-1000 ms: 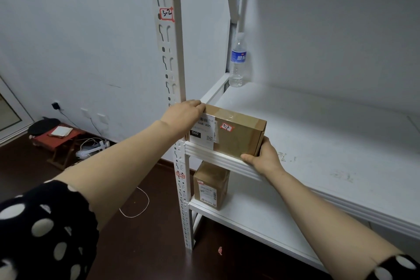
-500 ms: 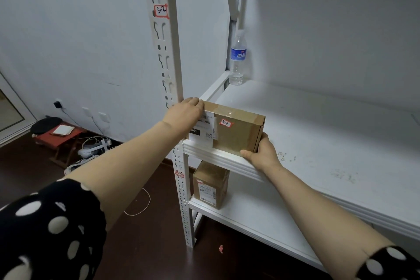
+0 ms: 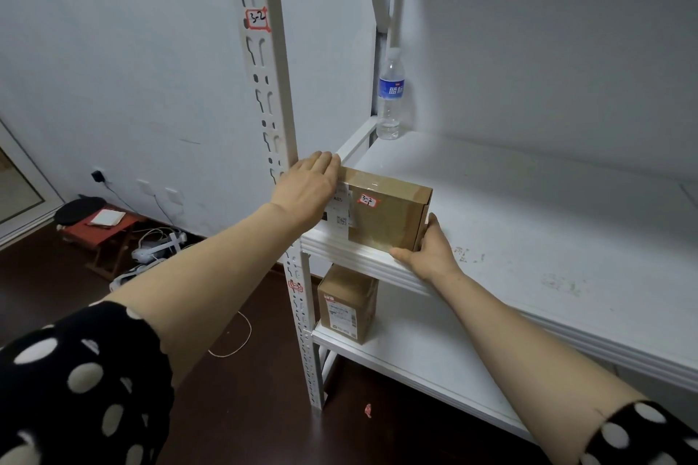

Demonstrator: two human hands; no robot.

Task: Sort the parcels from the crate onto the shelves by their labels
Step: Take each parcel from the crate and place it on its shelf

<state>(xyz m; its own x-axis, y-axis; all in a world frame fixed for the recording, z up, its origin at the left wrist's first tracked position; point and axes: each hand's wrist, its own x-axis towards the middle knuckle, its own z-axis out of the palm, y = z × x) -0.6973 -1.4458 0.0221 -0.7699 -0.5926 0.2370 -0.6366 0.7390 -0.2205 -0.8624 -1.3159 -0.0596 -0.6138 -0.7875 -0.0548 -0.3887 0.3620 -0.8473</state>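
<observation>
Where the front edge of the white shelf (image 3: 528,208) meets the upright (image 3: 270,109), the cardboard parcel (image 3: 389,217) tagged 3-2 sits; the left hand (image 3: 306,192) lies flat on its top at nine o'clock, the right hand (image 3: 430,253) grasps its three-o'clock corner; a water bottle (image 3: 391,94) stands at twelve.

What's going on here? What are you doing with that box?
A person is setting a box marked 3-2 on the shelf, by the post tagged 3-2. The left hand lies flat on its top; the right hand holds its right corner. A second box sits on the shelf below.
</observation>
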